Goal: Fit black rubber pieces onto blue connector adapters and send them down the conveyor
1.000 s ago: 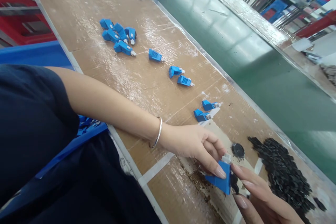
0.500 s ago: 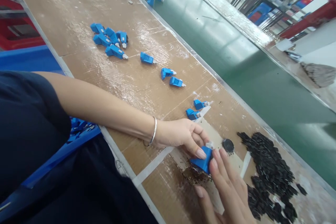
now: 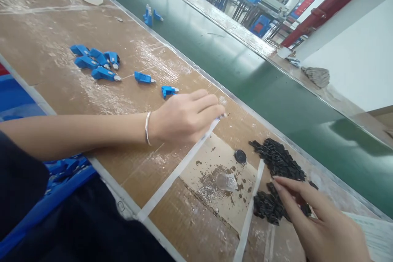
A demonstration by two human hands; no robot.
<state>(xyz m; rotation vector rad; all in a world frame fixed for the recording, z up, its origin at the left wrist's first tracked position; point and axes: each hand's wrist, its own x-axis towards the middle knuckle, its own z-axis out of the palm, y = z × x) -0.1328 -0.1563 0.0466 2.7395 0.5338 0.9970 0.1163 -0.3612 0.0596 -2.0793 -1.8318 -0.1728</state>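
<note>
My left hand (image 3: 187, 116) reaches palm down over the cardboard-covered table, its fingers curled together. A sliver of blue and a pale tip show at its fingertips; whatever it holds is hidden. My right hand (image 3: 322, 217) pinches thumb and forefinger together at the edge of a pile of small black pieces (image 3: 281, 159); anything between the tips is too small to make out. Between the hands lies a stained cardboard sheet (image 3: 199, 168) bearing a clear plastic piece (image 3: 226, 181) and a round black piece (image 3: 240, 156). Near my left hand sits a blue plastic part (image 3: 168, 91) with a pale tip.
Another blue part (image 3: 143, 77) and a cluster of blue parts (image 3: 98, 73) lie farther left. A green conveyor belt (image 3: 233, 65) runs along the table's far side, carrying a few blue parts (image 3: 147, 17). A blue bin (image 3: 70, 176) of parts stands at my left. White tape (image 3: 162, 190) crosses the table.
The blue part held over the cardboard sheet has left it. My left hand has moved up and away from the sheet; my right hand has moved right to the black pieces. The view has shifted.
</note>
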